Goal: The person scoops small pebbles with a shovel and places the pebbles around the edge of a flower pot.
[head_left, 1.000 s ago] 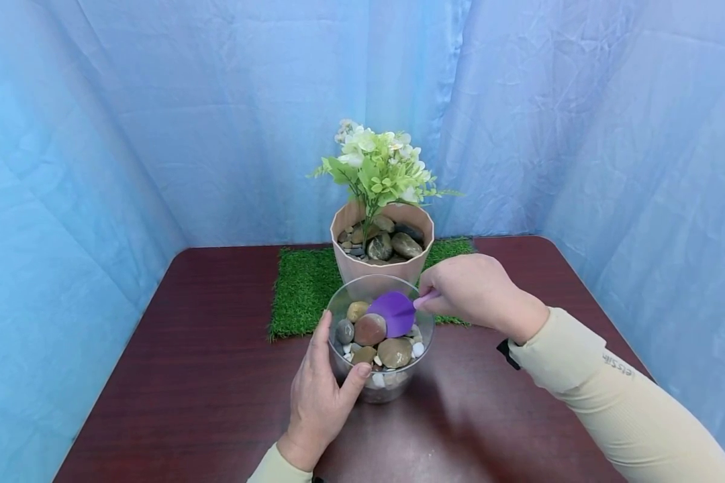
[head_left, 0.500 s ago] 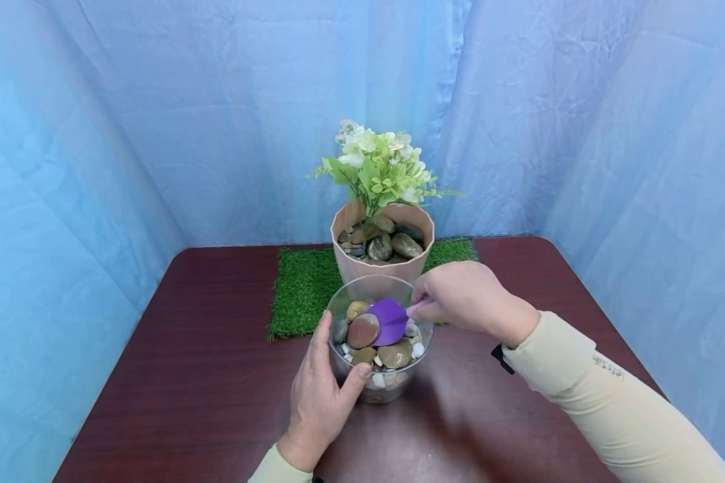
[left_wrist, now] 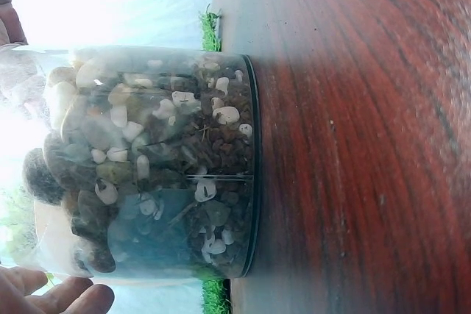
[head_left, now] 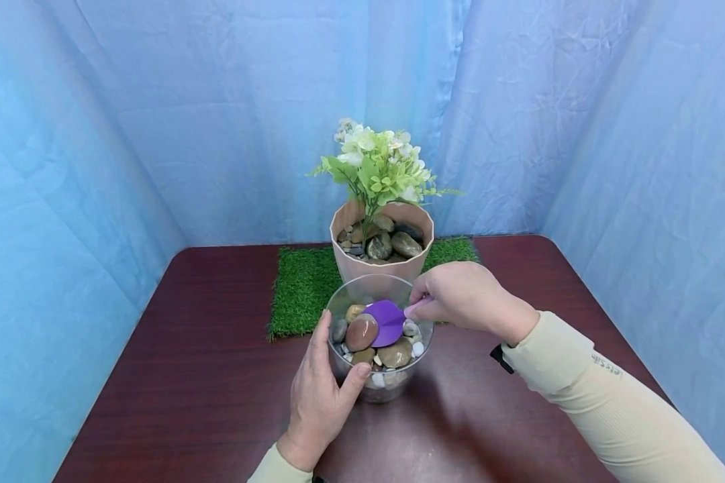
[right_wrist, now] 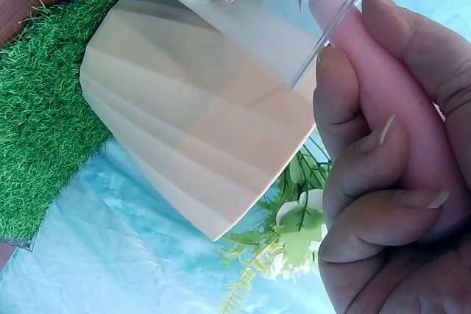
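My right hand (head_left: pixel 462 298) grips the pink handle (right_wrist: pixel 394 97) of a small trowel (head_left: pixel 388 323). Its purple blade is inside a clear container (head_left: pixel 409 284), low over the stones. A reddish-brown stone (head_left: pixel 361 333) overlaps the blade's left edge; whether it rests on the blade I cannot tell. At the container's near left side, my left hand (head_left: pixel 319 396) rests with thumb and fingers fairly straight against the wall and rim. The left wrist view shows larger stones above white pebbles (left_wrist: pixel 227 115) and dark gravel. My left fingertips (left_wrist: pixel 92 299) appear at that view's lower left.
Just behind the container stands a pale pink flowerpot (head_left: pixel 377 270) with stones and white-flowered greenery (head_left: pixel 383 168). The pot is on a green grass mat (head_left: pixel 302 295). Beneath everything is a dark red-brown table (head_left: pixel 205 355), with blue curtains (head_left: pixel 266 121) around it.
My right hand has moved the trowel slightly left and toward me. The reddish-brown stone has shifted left with the blade. My left hand and the container have stayed in place.
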Available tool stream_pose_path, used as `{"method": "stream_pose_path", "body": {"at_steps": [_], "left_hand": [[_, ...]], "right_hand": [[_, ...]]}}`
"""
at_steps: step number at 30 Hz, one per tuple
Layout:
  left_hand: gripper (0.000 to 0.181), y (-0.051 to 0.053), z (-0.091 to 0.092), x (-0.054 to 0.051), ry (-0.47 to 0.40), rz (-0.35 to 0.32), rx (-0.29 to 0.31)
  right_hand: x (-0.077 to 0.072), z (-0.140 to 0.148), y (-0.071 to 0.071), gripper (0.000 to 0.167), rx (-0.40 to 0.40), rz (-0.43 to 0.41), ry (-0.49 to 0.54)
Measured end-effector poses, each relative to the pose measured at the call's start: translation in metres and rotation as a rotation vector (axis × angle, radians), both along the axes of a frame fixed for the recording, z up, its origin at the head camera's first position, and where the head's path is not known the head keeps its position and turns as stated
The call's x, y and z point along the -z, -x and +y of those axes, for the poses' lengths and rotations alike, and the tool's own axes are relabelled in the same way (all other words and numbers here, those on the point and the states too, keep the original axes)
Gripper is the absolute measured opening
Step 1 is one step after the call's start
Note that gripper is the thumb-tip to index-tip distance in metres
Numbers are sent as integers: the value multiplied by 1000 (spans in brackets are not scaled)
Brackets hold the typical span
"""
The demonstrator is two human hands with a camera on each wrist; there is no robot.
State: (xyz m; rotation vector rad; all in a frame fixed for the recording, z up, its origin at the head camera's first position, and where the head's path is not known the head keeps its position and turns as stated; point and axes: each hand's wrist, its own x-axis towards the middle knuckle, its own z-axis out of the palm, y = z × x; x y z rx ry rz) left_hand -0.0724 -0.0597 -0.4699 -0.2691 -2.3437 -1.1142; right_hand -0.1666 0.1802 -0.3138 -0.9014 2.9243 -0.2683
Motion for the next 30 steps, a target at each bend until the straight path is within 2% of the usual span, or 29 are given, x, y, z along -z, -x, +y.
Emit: {"method": "stream_pose_path", "body": {"at_steps": [14,21,30], "left_hand": [[94,0,-1,1,-4,10,14],[93,0,0,1,1,23,12],[94,1,0,1,3,18,8]], "right_hand": [[0,4,-1,8,-21,-11,46],[4,4,-1,7,-47,-56,96],[4,5,-1,5,-43,-74,106]]}}
